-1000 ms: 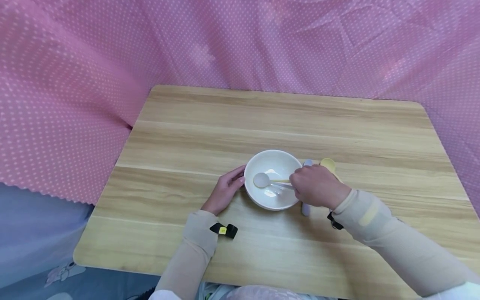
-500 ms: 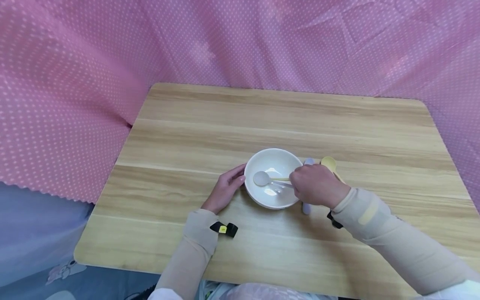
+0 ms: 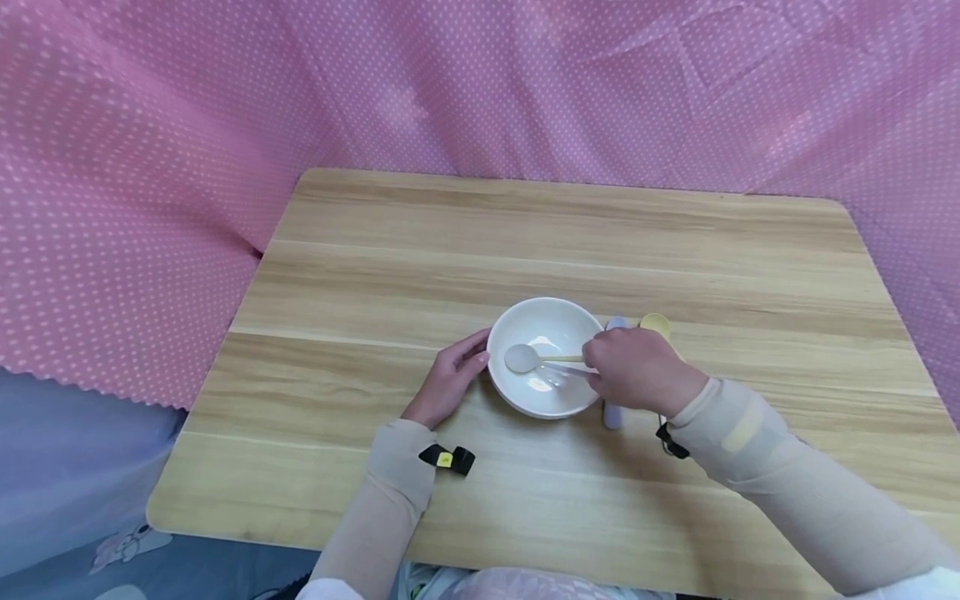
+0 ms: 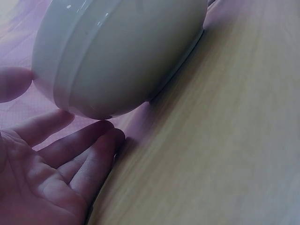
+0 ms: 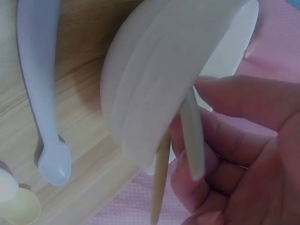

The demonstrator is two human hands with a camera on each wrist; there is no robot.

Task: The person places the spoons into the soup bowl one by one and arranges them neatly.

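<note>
A white bowl (image 3: 543, 400) stands on the wooden table. My left hand (image 3: 448, 379) rests against its left side, fingertips and thumb touching the outer wall (image 4: 117, 56) in the left wrist view. Over the bowl's right rim, my right hand (image 3: 637, 367) pinches the pale handle (image 5: 193, 136) of a spoon between thumb and fingers. Its greyish-white spoon head (image 3: 521, 358) is inside the bowl. A yellow handle (image 5: 161, 183) runs close beside the pale one, crossing the rim by my fingers. What this handle ends in is hidden under the spoon head.
Just right of the bowl lies a lavender spoon (image 3: 612, 417), partly under my right hand in the head view. A yellow spoon (image 3: 656, 324) lies beyond it. Pink dotted cloth (image 3: 480, 92) hangs behind the table (image 3: 450, 250).
My right hand has shifted very slightly right, so a little more of the handles shows. The left hand and the bowl stay in place.
</note>
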